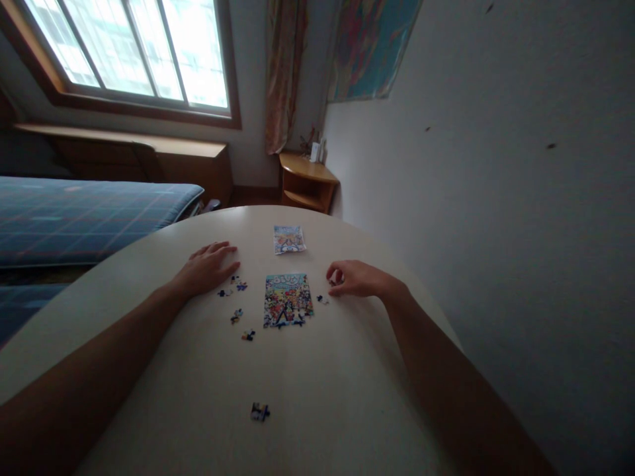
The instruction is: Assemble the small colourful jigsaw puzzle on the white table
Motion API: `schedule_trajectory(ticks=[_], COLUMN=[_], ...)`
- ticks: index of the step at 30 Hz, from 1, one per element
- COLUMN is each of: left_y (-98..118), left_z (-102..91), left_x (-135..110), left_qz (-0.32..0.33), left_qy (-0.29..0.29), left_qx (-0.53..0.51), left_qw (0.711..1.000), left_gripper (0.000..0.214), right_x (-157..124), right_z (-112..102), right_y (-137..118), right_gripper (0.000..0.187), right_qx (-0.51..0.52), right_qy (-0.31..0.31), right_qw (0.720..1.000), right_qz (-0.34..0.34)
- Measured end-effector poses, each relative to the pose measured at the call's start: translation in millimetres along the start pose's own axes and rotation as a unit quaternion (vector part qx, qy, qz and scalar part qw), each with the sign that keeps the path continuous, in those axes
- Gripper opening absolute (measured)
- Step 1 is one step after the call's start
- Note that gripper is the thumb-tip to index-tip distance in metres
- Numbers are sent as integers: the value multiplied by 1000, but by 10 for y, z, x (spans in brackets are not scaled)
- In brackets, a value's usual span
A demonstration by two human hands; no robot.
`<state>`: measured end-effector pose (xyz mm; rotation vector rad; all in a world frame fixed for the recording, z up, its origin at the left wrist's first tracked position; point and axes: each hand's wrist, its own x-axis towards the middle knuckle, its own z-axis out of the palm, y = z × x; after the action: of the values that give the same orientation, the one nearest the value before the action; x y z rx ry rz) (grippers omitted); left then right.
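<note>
A partly assembled jigsaw puzzle [288,299] lies flat on the round white table, its lower edge ragged. My left hand [208,266] rests on the tabletop to its left, palm down with fingers stretched out, just above a few loose puzzle pieces [237,284]. To the right of the puzzle, my right hand [353,277] has thumb and fingers curled together around a small puzzle piece [336,280], mostly covered by the fingers. One more loose piece [322,299] lies between that hand and the puzzle.
Beyond the puzzle is a printed picture sheet [288,239]. Other loose pieces lie at lower left [237,316], and a single piece [260,412] sits near me. A white wall [476,198] runs along the right; a plaid mattress [89,218] stands at left.
</note>
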<state>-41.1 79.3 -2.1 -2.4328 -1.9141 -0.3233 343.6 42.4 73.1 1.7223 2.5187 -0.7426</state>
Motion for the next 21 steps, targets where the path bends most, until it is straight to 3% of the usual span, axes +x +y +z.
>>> schedule_trajectory(ticks=[2,6,7,11,15,21], left_y=[8,14,12,1,-4,-17], left_z=[-7,-9,-7,5,12,33], left_x=[-3,-6,-6,0,9,14], left_qz=[1,4,5,8,6,8], left_qy=[1,9,9,7,3,6], left_qx=[1,-5,-8,-11,-9,-10], left_qw=[1000,1000,1000,1000,1000,1000], left_gripper=[62,61,61,63,63,63], right_x=[64,225,258,327,355,385], right_z=[31,211,267,409,410,480], right_y=[64,275,338,566,721,640], right_gripper=[26,26,25,22,24,28], right_qx=[6,1,3,15,21,22], right_qy=[36,244,269,301,339,355], right_qw=[999,969,962,953,940,930], right_qz=[-10,-36,-35,-29,27,89])
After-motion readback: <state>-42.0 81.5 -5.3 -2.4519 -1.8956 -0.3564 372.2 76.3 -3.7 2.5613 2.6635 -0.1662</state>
